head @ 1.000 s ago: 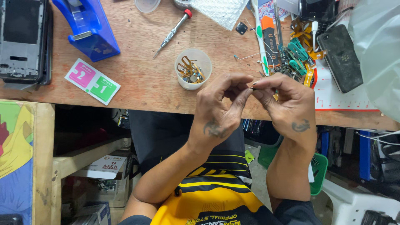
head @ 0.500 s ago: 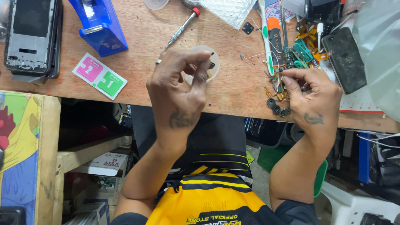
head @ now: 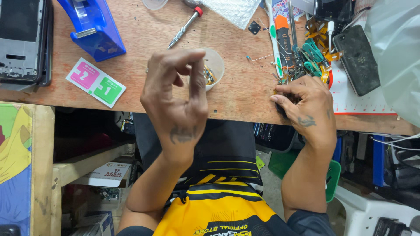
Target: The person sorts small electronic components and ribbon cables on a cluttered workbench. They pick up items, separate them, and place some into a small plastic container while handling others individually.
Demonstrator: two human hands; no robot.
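Since the earlier frame the two hands have drawn apart: the left hand (head: pixel 177 102) has lifted over the small round cup (head: pixel 213 66), and the right hand (head: pixel 306 109) has dropped to the bench (head: pixel 148 65) edge at about 3 o'clock.

The left hand's grip is pinched, thumb and fingertips (head: pixel 197 56) together, though whether anything sits between them cannot be told (too small to see). The right hand lies knuckles up, fingers curled onto a dark small part at the bench edge; its hold on that part is hidden.

There is one cup, pale and translucent, with brass-coloured bits inside, standing near the middle of the bench just at 1 o'clock of the left hand. One red-capped screwdriver (head: pixel 184 27) lies at 12 o'clock, one blue tape dispenser (head: pixel 94 28) at 10 o'clock, and one pink-and-green wipe packet (head: pixel 96 82) at 9 o'clock.
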